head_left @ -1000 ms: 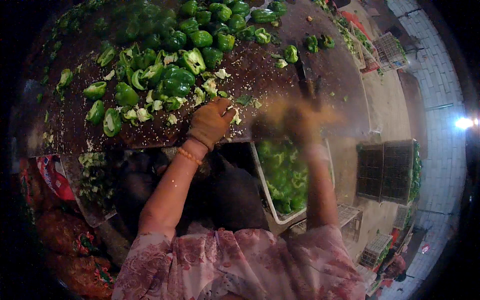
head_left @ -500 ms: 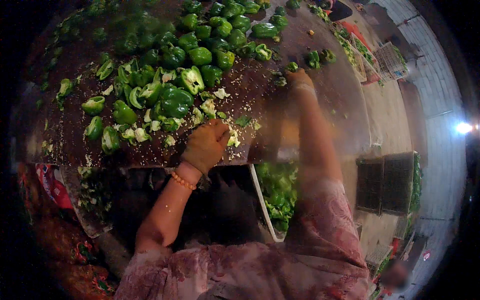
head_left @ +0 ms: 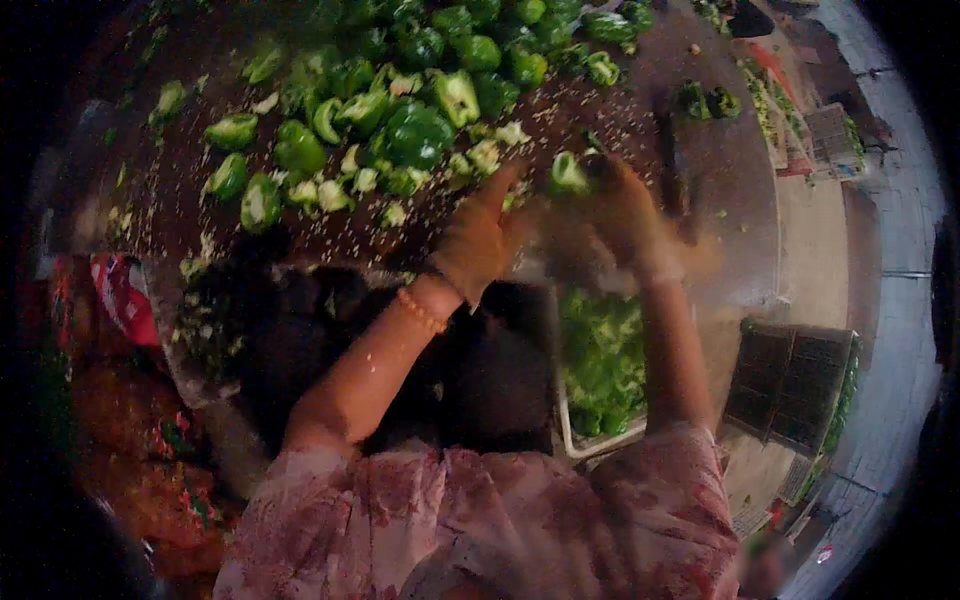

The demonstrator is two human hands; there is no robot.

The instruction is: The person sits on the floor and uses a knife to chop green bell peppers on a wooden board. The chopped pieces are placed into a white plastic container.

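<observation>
My left hand (head_left: 474, 235), in an orange-brown glove with a beaded bracelet at the wrist, is over the table's near edge. Its fingers reach forward and look apart, with nothing visible in them. My right hand (head_left: 625, 215), also gloved and smeared by motion, is just right of it. A cut green bell pepper (head_left: 568, 174) with its pale inside showing is at the right fingertips, which seem closed on it. Left of my hands lie several pepper halves, pale cores (head_left: 333, 196) and a whole-looking bell pepper (head_left: 418, 135) amid scattered seeds.
More green peppers (head_left: 478, 52) are heaped at the far side of the dark table (head_left: 735, 190). Below the near edge, a white-rimmed crate (head_left: 566, 425) holds green pepper pieces. Dark crates (head_left: 790, 380) stand on the floor at right. Two peppers (head_left: 708, 101) sit apart at the far right.
My right hand has drawn back from the far right toward my left hand, bringing the pepper along. My left hand's fingers have stretched out. The whole view has shifted.
</observation>
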